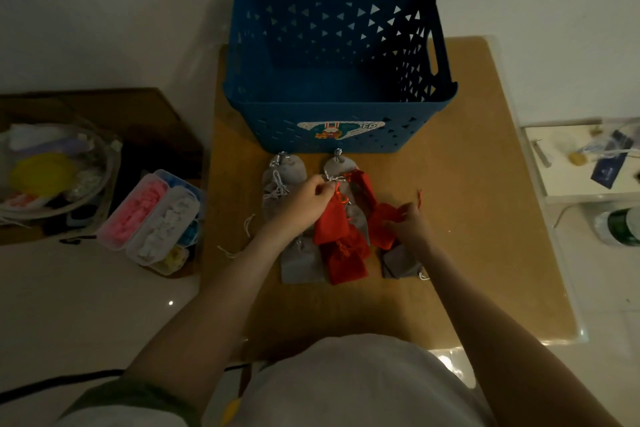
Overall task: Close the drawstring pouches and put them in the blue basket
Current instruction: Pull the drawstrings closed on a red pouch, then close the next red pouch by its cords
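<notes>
Pinching red cords (419,197) in left hand (304,200) and right hand (411,220), apparently to cinch red pouches (329,224) for the far blue basket (341,104).

Matt cloth pouches (330,225), perforated plastic basket (339,104), smooth tabletop (467,218)

A brown cardboard-topped table (485,236) carries a blue perforated plastic basket (332,94) at its far edge, with grey and red fabric drawstring pouches (332,218) clustered just near of it.
</notes>
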A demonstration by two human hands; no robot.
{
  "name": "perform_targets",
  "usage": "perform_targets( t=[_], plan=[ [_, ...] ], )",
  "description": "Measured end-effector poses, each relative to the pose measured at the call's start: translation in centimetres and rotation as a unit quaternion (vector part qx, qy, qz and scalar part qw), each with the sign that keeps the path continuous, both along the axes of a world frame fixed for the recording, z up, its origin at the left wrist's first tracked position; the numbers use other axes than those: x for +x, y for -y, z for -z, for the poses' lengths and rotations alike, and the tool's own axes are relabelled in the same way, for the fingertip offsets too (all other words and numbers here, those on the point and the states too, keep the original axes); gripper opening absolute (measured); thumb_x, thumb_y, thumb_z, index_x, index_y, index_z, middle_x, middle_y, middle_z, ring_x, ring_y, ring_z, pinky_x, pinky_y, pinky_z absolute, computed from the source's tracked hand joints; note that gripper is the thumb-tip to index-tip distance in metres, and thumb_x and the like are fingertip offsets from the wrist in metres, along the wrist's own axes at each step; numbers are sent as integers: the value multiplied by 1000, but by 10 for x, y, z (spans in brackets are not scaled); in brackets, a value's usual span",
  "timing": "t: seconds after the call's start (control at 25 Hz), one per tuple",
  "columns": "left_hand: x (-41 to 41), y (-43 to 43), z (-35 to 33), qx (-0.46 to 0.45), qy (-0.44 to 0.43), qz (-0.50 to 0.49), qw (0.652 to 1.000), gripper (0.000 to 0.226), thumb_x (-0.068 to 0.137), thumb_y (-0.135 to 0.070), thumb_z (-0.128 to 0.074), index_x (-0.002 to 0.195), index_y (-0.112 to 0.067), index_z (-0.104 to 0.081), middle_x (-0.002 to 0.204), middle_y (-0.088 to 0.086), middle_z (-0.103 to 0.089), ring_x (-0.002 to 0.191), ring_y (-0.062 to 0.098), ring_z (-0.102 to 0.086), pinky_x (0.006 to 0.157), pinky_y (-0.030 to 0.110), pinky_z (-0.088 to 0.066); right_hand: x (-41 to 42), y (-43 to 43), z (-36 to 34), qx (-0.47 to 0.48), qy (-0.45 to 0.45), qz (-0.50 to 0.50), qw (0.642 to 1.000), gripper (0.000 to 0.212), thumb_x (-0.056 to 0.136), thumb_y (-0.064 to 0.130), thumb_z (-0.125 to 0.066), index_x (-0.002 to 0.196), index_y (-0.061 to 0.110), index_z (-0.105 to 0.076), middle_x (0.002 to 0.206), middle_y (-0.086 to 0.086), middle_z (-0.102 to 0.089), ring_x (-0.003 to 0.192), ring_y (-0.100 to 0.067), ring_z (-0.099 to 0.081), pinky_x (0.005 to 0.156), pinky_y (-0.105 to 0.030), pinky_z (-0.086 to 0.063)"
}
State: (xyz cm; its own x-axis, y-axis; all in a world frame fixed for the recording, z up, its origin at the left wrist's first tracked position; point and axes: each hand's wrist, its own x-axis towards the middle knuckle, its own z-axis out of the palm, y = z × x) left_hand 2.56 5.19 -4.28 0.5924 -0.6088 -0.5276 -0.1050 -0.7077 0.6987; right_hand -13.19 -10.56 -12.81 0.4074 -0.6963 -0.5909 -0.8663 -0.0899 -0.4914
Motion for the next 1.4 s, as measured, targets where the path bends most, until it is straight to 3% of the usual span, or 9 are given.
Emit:
perform_targets(
  t=[0.2, 0.32, 0.48, 0.6, 0.88, 1.08, 1.16, 1.28, 1.4],
  plan=[
    [-4, 9, 9, 19, -17, -8, 1000, 27, 98, -45, -39, 100, -22, -52, 90, 5, -60, 83, 19, -59, 72, 35, -47, -9, 8, -6, 8, 93, 55, 994, 12, 86, 6, -64, 96, 7, -59, 87, -9, -61, 84, -25, -57, 69, -32, -49],
    [-8, 22, 14, -15, -34, -30, 999, 28, 98, -43, -40, 100, -19, -53, 90, 8, -61, 87, 23, -61, 78, 41, -49, -19, 20, -19, 69, 193, 138, 969, 21, 89, 1, -58, 78, 17, -50, 74, -1, -52, 72, -17, -49, 60, -21, -41],
    [-16, 43, 18, -4, -16, -2, 1000, 29, 99, -41, -38, 100, -16, -53, 87, 5, -60, 87, 23, -60, 76, 37, -47, -37, 35, -41, 147, 284, 214, 923, 23, 92, -3, -50, 81, 17, -49, 77, -3, -52, 68, -13, -49, 59, -22, -45],
    [-22, 58, 20, 3, -17, 27, 999, 35, 98, -45, -37, 106, -18, -57, 99, 5, -64, 93, 22, -60, 87, 42, -49, -47, 40, -49, 171, 300, 213, 914, 20, 93, -2, -50, 82, 15, -52, 77, -2, -53, 67, -11, -49, 59, -21, -43],
    [-31, 102, 5, -139, -8, 14, 990, 23, 99, -34, -46, 93, -13, -53, 82, -3, -54, 79, 13, -54, 59, 22, -36, -51, 50, -49, 160, 272, 75, 946, 24, 91, -8, -50, 87, 15, -56, 78, -2, -53, 71, -10, -47, 59, -16, -40],
    [-26, 121, 20, -5, 165, -48, 985, 24, 95, -18, -50, 115, -4, -50, 119, 14, -51, 113, 29, -49, 89, 32, -43, -48, 56, -47, 162, 282, 45, 945, 31, 93, -9, -45, 93, 19, -58, 86, 0, -56, 76, -10, -48, 62, -18, -39],
    [-29, 122, 16, 27, 183, -51, 981, 34, 96, -27, -46, 117, -1, -51, 117, 16, -54, 110, 30, -52, 88, 38, -46, -44, 59, -50, 172, 289, 46, 941, 31, 93, -9, -45, 95, 19, -58, 89, 1, -57, 78, -9, -49, 65, -19, -40],
    [-36, 119, 2, 119, -65, 3, 991, 62, 97, -55, -31, 99, -3, -63, 90, 10, -66, 82, 22, -62, 70, 32, -49, -23, 53, -54, 214, 306, 23, 927, 29, 92, -7, -46, 98, 18, -59, 90, 0, -60, 80, -10, -53, 66, -20, -44],
    [-34, 103, 1, 36, -195, -36, 979, 36, 98, -40, -45, 93, -8, -63, 98, 14, -67, 91, 26, -65, 85, 38, -54, 3, 33, -66, 276, 332, 49, 901, 21, 95, -1, -45, 97, 13, -60, 91, -7, -62, 79, -16, -58, 66, -25, -51]
  ],
)
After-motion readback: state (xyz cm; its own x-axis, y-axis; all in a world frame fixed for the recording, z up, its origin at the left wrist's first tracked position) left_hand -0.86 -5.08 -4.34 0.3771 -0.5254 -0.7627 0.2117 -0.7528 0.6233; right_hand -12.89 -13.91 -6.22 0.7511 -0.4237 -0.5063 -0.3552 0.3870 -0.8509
